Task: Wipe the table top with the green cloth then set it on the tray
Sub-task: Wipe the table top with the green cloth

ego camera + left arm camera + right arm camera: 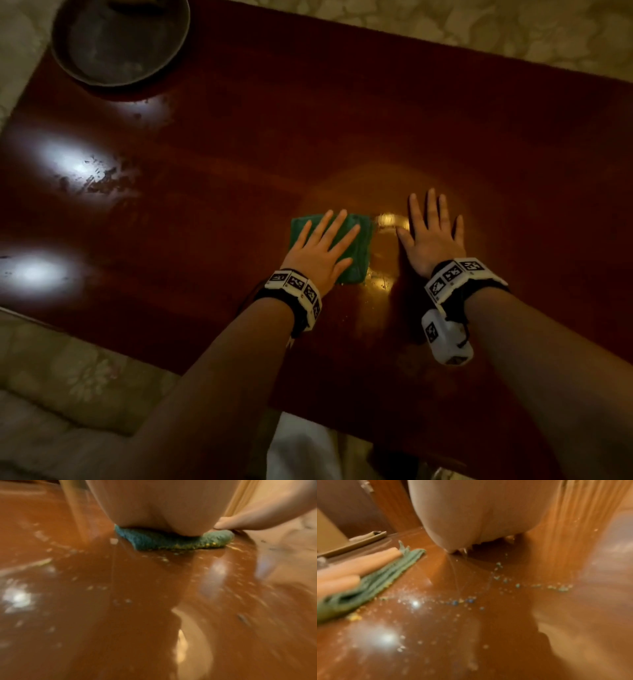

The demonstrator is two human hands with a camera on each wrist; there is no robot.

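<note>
Both hands lie flat on the dark red table top (376, 113) with fingers spread: the left hand (317, 251) presses on the folded green cloth (359, 246), the right hand (433, 236) rests bare just beside it. Crumbs (505, 580) speckle the wood nearby, and the round tray (68, 61) sits well apart at the far left corner.

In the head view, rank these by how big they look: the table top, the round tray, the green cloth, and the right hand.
1. Table top, fills most of the view.
2. Round tray, at the far left corner, partly cut off.
3. Green cloth and right hand: look alike; the left hand covers much of the cloth, so unranked.
</note>
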